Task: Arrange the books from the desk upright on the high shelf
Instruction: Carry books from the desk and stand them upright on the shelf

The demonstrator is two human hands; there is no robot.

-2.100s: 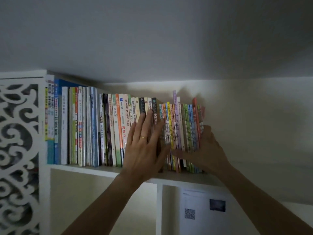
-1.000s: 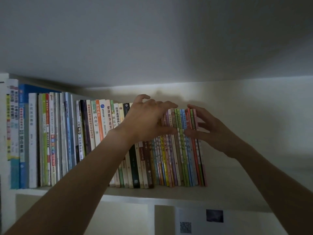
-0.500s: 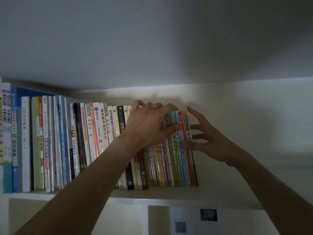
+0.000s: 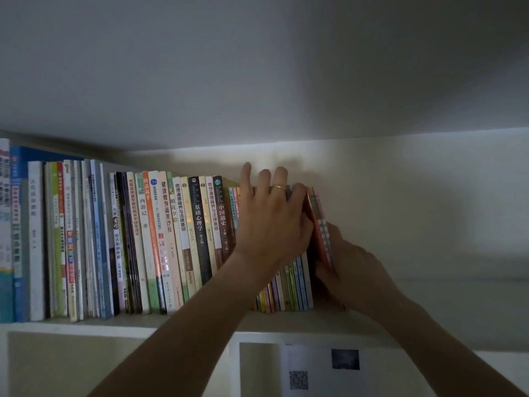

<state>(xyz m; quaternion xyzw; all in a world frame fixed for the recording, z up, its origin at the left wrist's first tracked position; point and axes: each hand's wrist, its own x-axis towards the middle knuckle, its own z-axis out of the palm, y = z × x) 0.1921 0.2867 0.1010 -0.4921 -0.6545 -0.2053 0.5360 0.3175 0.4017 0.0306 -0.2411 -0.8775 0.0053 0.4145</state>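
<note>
Hands: L [image 4: 272,224] flat vs thin colourful books [image 4: 289,287]; R [image 4: 352,270] grips tilted red ones [image 4: 316,224].

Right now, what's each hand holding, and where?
Right hand grips the end thin books at their lower spines. Left hand lies flat against neighbouring spines, gripping nothing.

Shelf [image 4: 458,308] lies bare right of the books [image 4: 297,285]; ceiling close above.

a white high shelf [image 4: 177,325] carries a row of books [image 4: 160,242] standing upright on it.
</note>
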